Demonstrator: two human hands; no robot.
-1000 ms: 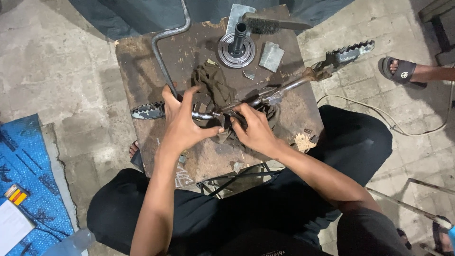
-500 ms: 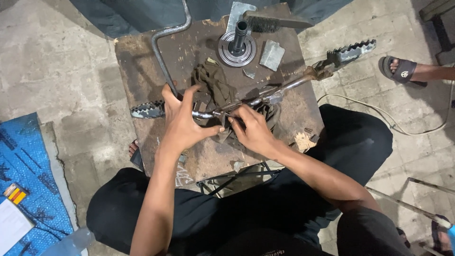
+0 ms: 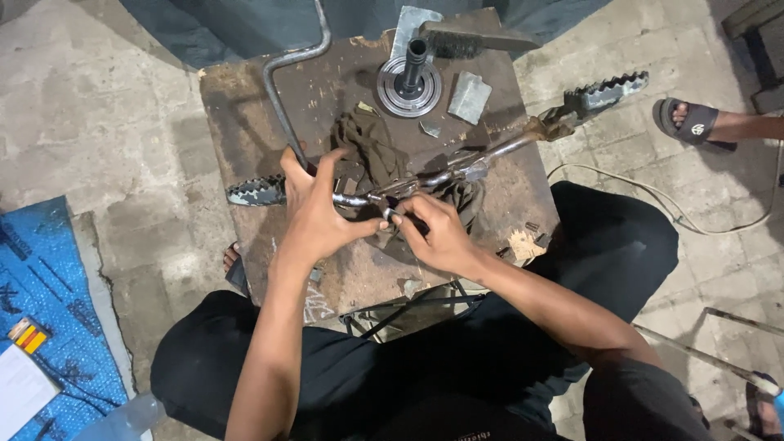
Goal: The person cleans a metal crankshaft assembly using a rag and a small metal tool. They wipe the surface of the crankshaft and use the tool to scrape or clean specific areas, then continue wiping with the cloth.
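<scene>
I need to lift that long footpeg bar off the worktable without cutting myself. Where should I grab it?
Probably the bare tube of the footpeg bar, between the hands and the right toothed peg, taken from above: it lies flat, smooth and uncovered there, while both ends carry jagged teeth.

Dull greasy metal footpeg bar (image 3: 457, 167) on a worn wooden table (image 3: 245, 122).

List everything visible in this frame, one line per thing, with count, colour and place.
Footpeg bar: 1, rusty steel, toothed pegs at both ends, across the work table.
Work table: 1, dark brown, centre.
Rag: 1, dark, under the bar.
Round flanged part: 1, grey, table's far side.
Bent rod: 1, grey, table's left.
Small metal plate: 1, grey, beside the flanged part.
Blue mat: 1, floor left.
Sandalled foot: 1, another person's, right.
Cable: 1, pale, floor right.
Left hand: on the bar.
Right hand: on the bar's middle.
</scene>
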